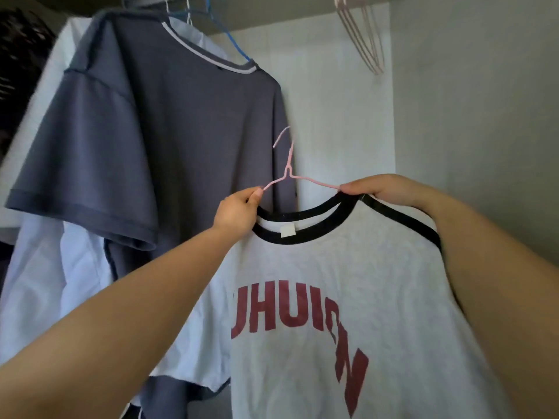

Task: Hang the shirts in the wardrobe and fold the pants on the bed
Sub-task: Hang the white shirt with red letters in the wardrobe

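A white T-shirt (348, 267) with a black neck band and red letters is held up in front of the wardrobe on a pink wire hanger (289, 173). My left hand (237, 211) pinches the hanger's left arm at the collar. My right hand (381, 189) grips the hanger's right arm together with the black collar band. The hanger's hook points up, free of the rail. A grey-blue T-shirt (169, 140) with a white-striped collar hangs on a blue hanger (230, 37) to the left.
A pale white-blue shirt (51, 267) hangs behind the grey-blue one. Dark clothing (21, 71) fills the far left. Several empty pink hangers (363, 34) hang at the top right. The wardrobe's white back wall (341, 116) shows between them.
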Motion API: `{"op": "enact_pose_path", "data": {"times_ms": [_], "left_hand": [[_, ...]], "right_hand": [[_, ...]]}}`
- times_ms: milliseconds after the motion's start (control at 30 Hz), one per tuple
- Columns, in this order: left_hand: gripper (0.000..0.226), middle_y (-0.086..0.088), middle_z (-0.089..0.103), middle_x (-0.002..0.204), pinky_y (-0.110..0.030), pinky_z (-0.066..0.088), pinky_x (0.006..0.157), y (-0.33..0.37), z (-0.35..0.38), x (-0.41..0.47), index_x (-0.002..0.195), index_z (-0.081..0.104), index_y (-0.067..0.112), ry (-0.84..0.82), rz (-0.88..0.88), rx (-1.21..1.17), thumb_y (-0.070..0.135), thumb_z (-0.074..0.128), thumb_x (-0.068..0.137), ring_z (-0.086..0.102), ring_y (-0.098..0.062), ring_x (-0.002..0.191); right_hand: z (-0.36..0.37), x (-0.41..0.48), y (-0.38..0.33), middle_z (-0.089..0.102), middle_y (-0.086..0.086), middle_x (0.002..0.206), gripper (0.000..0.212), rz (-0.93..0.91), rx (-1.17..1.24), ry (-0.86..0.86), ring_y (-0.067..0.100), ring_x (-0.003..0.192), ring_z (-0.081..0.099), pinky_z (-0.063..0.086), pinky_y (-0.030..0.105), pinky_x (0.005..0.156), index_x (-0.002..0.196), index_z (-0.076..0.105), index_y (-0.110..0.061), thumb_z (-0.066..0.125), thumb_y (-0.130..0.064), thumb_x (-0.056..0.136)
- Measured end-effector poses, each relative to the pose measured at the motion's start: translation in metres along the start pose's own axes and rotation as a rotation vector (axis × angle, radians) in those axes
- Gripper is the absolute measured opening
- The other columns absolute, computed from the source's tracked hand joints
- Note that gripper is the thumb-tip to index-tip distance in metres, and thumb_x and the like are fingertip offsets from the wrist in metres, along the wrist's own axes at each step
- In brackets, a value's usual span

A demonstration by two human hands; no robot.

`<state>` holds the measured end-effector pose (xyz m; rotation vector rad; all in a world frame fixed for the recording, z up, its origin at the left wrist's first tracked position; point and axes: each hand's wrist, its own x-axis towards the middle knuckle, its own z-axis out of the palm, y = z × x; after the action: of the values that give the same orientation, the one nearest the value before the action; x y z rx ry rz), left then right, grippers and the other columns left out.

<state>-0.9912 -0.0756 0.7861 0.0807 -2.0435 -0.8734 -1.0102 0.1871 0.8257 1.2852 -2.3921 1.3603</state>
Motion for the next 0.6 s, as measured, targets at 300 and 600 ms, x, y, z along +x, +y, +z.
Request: {"op": "enact_pose_path", "data": {"times_ms": [300,600], "left_hand": [[0.045,0.019,0.058,0.123,-0.015,0.034,0.088,0.055,-0.015,-0.024,0.128,0.057,0.031,-0.160,0.063,-0.294,0.047,0.061,0.086,0.050,0.001,0.107],[0.091,0.026,0.027,0.143,-0.014,0.016,0.099,0.072,-0.053,-0.059,0.146,0.025,0.040,-0.468,0.287,0.111,0.074,0.054,0.067,0.020,0.010,0.128]], "right_hand": [[0.013,0.015,-0.031,0.068,-0.002,0.058,0.018,0.075,0.341,0.367,0.010,0.048,0.065,0.048,0.016,0.042,0.084,0.065,-0.008,0.060,-0.024,0.091],[0.066,0.077,-0.066,0.055,0.011,0.128,0.047,-0.002,0.076,0.411,0.026,0.113,0.053,0.038,0.028,0.090,0.126,0.052,-0.003,0.047,-0.039,0.096]]}}
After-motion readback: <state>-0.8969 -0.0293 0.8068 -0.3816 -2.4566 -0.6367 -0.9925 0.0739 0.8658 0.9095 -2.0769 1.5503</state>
